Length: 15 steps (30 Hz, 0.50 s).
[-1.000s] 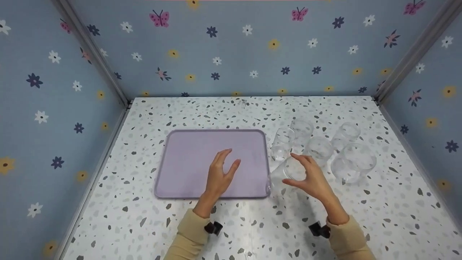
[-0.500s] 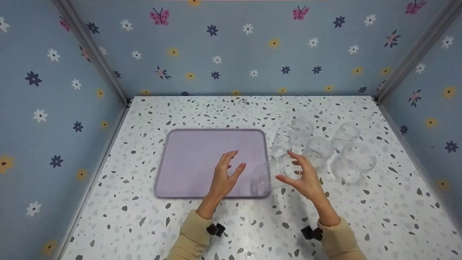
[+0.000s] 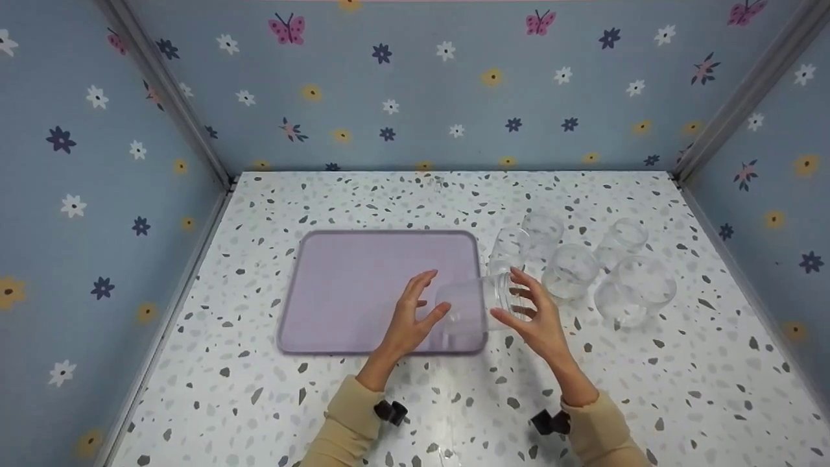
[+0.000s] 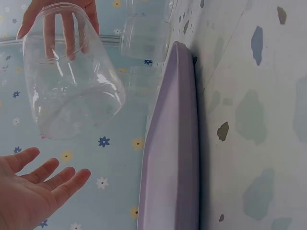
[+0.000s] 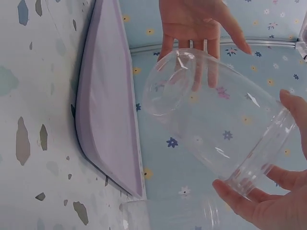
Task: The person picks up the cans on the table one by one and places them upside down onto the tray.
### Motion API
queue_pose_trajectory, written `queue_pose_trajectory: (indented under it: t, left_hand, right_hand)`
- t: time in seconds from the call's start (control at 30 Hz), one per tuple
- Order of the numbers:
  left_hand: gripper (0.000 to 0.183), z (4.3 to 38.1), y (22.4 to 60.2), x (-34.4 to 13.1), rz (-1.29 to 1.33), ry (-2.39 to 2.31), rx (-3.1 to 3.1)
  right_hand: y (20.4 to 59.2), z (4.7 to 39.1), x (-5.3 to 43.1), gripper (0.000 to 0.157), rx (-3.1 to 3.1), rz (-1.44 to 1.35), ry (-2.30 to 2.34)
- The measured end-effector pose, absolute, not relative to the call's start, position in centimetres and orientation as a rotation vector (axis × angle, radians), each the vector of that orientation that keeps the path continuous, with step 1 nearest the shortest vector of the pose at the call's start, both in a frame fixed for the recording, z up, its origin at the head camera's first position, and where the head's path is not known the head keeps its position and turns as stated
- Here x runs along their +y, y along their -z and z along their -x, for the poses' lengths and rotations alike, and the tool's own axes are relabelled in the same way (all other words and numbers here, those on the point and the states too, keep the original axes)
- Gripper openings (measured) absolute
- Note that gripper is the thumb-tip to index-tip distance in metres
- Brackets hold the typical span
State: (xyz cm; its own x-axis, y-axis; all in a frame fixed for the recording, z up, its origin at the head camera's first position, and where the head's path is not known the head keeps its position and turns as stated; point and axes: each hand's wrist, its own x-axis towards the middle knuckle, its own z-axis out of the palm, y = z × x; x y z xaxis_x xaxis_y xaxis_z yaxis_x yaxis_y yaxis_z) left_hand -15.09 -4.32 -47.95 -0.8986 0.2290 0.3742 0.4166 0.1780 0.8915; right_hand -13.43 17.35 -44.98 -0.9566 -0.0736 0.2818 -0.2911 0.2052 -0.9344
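Note:
My right hand [image 3: 543, 327] grips a clear wide-mouthed jar [image 3: 470, 305] around its threaded neck, thumb on one side and fingers on the other. In the head view the jar lies sideways over the right edge of a lilac tray [image 3: 350, 285], its base pointing left. The right wrist view shows the jar [image 5: 211, 115] raised off the tray, with its neck in the fingers. My left hand [image 3: 407, 327] is held with thumb and fingers spread at the jar's base. In the left wrist view a gap separates that hand [image 4: 33, 191] from the jar [image 4: 72, 100].
Several other clear jars stand right of the tray, among them a slim one [image 3: 509, 250], a short one [image 3: 570, 272] and a wide one [image 3: 635, 292]. Flower-patterned panels [image 3: 421, 84] enclose the speckled table [image 3: 415, 201] at the back and both sides.
My right hand has closed on the jar's neck and moved left, lifting and tipping the jar sideways over the tray. My left hand has shifted slightly right toward the jar's base.

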Motion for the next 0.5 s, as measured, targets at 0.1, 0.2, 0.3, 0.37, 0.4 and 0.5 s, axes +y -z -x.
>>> queue_pose_trajectory:
  t: [0.1,0.2,0.3,0.37,0.4,0.5]
  left_hand:
    - [0.057,15.6,49.3,-4.2,0.624,1.833,-2.321]
    - [0.062,16.2,51.0,-4.1,0.62,1.867,-2.321]
    - [0.062,15.7,49.8,-4.0,0.618,1.934,-2.306]
    - [0.063,15.2,48.8,-3.9,0.614,1.99,-2.294]
    - [0.063,15.0,48.3,-3.9,0.615,2.023,-2.281]
    - [0.066,14.8,48.0,-3.9,0.632,2.131,-2.203]
  right_hand:
    - [45.4,13.6,17.3,0.066,-2.261,-0.331,-1.908]
    - [45.6,13.7,17.2,0.064,-2.25,-0.296,-1.949]
    - [45.8,13.8,17.1,0.063,-2.257,-0.275,-1.968]
    - [46.2,14.0,17.1,0.061,-2.25,-0.276,-1.981]
    - [46.5,14.1,17.1,0.061,-2.243,-0.279,-1.989]
    - [47.6,14.6,17.3,0.059,-2.214,-0.294,-2.015]
